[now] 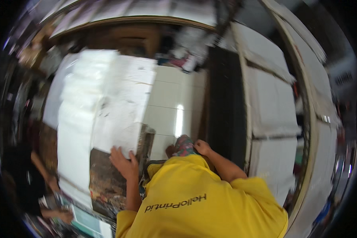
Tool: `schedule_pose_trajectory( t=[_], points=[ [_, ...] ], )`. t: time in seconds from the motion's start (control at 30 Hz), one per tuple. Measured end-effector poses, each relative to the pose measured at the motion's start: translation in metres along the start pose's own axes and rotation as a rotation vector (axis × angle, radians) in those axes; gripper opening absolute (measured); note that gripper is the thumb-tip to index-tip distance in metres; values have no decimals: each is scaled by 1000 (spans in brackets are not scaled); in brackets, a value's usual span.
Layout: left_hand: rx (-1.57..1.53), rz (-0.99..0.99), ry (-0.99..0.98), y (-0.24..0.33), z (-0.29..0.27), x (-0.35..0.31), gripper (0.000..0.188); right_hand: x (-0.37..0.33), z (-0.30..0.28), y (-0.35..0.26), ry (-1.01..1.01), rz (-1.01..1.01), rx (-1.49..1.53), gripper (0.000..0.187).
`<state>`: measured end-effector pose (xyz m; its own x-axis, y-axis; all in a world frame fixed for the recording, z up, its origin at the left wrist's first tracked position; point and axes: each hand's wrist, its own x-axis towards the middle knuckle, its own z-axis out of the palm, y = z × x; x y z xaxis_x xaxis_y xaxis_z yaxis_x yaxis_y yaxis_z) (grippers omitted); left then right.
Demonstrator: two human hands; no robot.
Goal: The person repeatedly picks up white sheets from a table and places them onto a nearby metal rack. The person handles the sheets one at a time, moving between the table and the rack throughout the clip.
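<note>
My left hand [125,162] is open, its fingers spread at the near edge of a stained white board [125,99]. That board lies on a worn brown work surface [107,174]. Along the board's left side runs a long strip of glossy white material [81,103], which looks wrinkled. My right hand [203,147] is close to my patterned shorts [183,146], beside a long black surface [226,107]. Its fingers look curled; anything inside them is hidden. Motion blurs much of the picture.
On the left, another person in dark clothes [22,178] reaches toward a pale green flat frame [85,220]. To the right, white flat pieces [271,101] line a long table. Pale tiles [166,99] floor the aisle; bundled items [182,59] lie at its far end.
</note>
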<state>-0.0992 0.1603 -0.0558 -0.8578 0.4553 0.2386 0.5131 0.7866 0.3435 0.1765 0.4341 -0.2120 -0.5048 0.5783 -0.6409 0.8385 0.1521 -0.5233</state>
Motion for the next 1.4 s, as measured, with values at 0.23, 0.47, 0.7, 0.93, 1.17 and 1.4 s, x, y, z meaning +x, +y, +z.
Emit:
schedule_pose_trajectory(
  t=[0.23,0.47,0.7,0.93,1.17,1.4],
  points=[
    [-73,-93,-52,12,-13,9,49,13,-2,23,-66,36,-90,31],
    [-64,-125,-92,11,-15,9,53,32,-7,12,-179,52,-64,33],
    [-41,-136,-105,11,-14,11,56,60,6,-21,-139,-55,-63,33],
    [-42,-120,-98,13,-12,12,55,38,0,-46,-225,-69,-70,35],
    [-19,-121,-81,11,-9,11,54,16,2,-14,-216,-5,-213,44],
    [60,-29,-65,9,5,8,54,0,-6,6,-154,68,-124,44]
  ],
)
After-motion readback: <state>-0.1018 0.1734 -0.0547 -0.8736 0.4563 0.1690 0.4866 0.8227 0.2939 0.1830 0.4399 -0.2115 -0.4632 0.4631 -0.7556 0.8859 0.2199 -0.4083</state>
